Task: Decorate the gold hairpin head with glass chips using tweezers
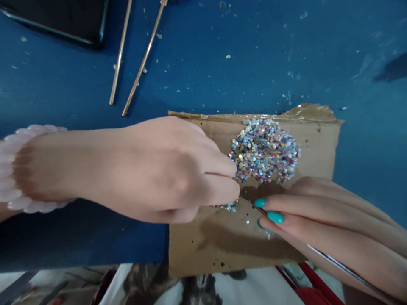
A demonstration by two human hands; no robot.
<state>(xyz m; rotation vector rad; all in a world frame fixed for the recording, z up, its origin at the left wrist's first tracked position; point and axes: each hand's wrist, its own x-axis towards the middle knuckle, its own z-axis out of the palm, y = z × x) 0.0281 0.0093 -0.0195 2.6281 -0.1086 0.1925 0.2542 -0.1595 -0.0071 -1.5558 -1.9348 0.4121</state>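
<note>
My left hand (178, 178), with a pale pink bead bracelet (11, 169) at the wrist, is closed above the left part of a piece of cardboard (197, 250). Its fingertips are turned down, and what they pinch, if anything, is hidden. From the right, my right hand (318, 216), with teal nails, grips a thin metal tool (333, 262). The tool's tip meets the left fingertips; its exact kind cannot be made out. Just beyond the fingers lies a pile of small shiny multicoloured chips (267, 150). A smaller cluster of chips (230, 206) shows under my left hand.
Two thin copper-coloured rods (141, 70) lie on the blue table (254, 55) at the upper left. Beside them is a black glossy object (60, 19), cut off by the frame. Pale flecks dot the tabletop. Patterned cloth (200, 288) appears below the table's near edge.
</note>
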